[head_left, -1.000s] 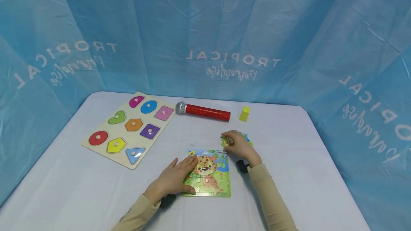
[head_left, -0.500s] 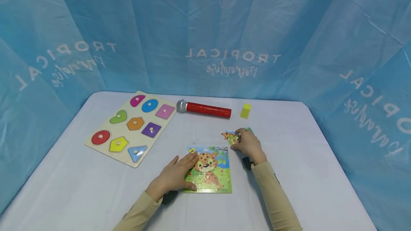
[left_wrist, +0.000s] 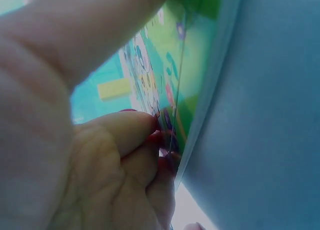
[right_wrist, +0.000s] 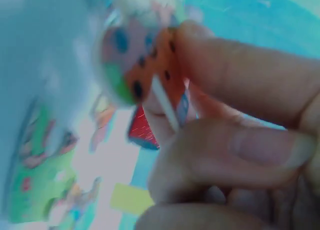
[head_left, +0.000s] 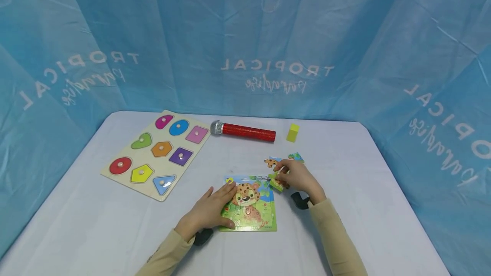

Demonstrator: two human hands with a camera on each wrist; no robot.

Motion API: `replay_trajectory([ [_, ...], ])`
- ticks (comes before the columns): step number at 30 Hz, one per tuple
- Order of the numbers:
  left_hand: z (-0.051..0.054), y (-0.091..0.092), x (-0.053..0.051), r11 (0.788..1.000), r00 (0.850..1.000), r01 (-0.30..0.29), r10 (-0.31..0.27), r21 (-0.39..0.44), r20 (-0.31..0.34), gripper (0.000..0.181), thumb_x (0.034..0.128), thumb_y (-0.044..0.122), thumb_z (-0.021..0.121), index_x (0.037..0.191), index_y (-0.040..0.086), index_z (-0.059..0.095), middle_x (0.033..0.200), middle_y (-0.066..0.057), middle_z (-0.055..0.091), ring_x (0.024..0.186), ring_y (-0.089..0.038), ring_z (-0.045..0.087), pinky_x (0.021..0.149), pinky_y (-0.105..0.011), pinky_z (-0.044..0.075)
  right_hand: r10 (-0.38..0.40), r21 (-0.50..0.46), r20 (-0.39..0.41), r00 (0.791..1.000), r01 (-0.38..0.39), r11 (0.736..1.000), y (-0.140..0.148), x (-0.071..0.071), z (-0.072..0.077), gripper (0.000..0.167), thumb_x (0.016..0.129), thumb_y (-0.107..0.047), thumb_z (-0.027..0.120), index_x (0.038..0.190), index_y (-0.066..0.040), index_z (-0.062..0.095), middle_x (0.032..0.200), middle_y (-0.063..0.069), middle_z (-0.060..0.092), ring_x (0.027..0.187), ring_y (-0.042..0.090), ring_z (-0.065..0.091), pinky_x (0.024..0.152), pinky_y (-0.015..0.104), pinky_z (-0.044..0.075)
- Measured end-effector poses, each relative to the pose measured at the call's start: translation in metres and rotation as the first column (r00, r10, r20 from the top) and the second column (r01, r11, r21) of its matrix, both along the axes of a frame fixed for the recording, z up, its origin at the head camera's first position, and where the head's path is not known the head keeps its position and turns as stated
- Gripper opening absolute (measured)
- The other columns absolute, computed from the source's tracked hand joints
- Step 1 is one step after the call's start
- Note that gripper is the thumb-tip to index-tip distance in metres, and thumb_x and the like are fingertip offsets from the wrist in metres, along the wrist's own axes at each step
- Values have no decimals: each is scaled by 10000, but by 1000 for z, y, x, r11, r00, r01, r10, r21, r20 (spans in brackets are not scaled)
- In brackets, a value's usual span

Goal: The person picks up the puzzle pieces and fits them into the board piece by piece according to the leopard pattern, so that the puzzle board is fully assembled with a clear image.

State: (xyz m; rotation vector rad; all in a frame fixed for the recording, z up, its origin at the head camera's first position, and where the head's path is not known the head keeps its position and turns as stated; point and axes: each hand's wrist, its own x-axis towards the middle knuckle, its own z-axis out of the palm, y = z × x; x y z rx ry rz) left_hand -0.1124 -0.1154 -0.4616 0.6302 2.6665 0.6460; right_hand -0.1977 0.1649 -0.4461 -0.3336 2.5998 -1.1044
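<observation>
A square puzzle board (head_left: 255, 216) with a spotted cub picture lies flat on the white table. Spread over its left side, my left hand (head_left: 209, 211) rests with straight fingers on the picture; in the left wrist view the fingertips touch the board (left_wrist: 192, 85). Just beyond the board's upper right corner, my right hand (head_left: 299, 178) pinches a puzzle piece (head_left: 275, 182) between thumb and fingers. The right wrist view shows an orange, black-spotted piece (right_wrist: 150, 60) in the fingers of the hand (right_wrist: 240, 125). Loose pieces (head_left: 270, 162) lie behind the right hand, partly hidden by it.
A wooden shape board (head_left: 143, 154) with coloured knobbed shapes lies at the back left. Behind the puzzle are a red microphone (head_left: 248, 133) and a yellow block (head_left: 293, 133). A blue printed curtain (head_left: 192, 33) surrounds the table.
My right hand has moved from the loose pieces toward the near right, lifting a piece in its fingers, and more of the loose pieces now shows. The left hand stays on the board.
</observation>
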Motion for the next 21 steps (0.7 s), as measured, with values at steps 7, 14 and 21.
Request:
replay_trajectory([
  [7,0,0,2,1000,1000,5,-5,8,3,1020,711,433,817,1518,73,307,1608,-94,256,1495,-291,224,1192,-611,131,250,-39,39,968,-248,968,-33,26,10,58,870,-74,692,909,-101,659,721,3,616,537,112,553,520,269,497],
  [14,-1,0,1,999,1000,19,-18,30,-14,1003,718,417,817,1511,59,317,1600,-106,275,1487,-304,242,1182,-621,149,416,39,37,909,-417,908,-66,46,-6,104,843,-79,725,798,-121,640,678,-48,608,544,40,540,520,198,462],
  [21,2,-2,1,1000,1000,18,-18,16,-19,1006,711,410,822,1507,51,324,1604,-108,263,1489,-306,234,1182,-622,147,438,143,-68,897,-425,894,-82,58,-16,174,825,-88,747,763,-135,591,744,-38,527,627,31,439,558,173,398],
])
